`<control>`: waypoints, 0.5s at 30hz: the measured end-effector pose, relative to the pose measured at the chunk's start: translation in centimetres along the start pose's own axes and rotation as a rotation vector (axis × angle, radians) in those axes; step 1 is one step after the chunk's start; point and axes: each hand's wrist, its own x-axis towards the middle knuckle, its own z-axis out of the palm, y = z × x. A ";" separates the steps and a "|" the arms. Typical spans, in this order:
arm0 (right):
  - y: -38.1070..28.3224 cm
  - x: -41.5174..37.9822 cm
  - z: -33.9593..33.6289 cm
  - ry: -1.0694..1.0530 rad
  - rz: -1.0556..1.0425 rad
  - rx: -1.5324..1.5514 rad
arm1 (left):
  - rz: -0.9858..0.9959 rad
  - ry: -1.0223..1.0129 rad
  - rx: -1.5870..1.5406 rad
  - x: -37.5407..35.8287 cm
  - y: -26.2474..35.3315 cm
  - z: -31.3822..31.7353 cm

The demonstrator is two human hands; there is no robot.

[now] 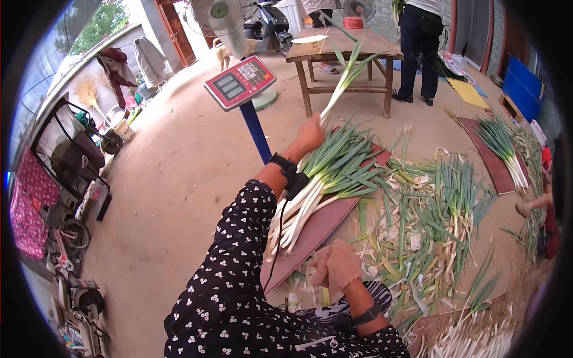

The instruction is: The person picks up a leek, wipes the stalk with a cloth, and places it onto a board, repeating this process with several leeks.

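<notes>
My left hand [310,134] is closed round a green onion [341,86], raised above the leaf end of a big pile. That pile of green onions [325,179] lies on a reddish-brown board [298,253], white stalks toward me and green leaves pointing away. Lower down, my right hand [337,267] wears a pinkish-tan glove and is held near my knee, right of the board's near end. Its fingers are blurred, and I cannot make out whether they hold anything.
A scale display [240,82] stands on a blue post beyond the board. Trimmed leaves [412,238] litter the floor at right. Farther back are a wooden table [346,48] and a standing person [421,48]. A co-worker's hand [525,207] is at the far right, near another board of onions [500,146].
</notes>
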 end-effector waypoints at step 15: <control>1.0 2.6 1.8 -0.094 0.170 -0.282 | -0.590 -0.304 0.232 -22.1 -15.5 10.1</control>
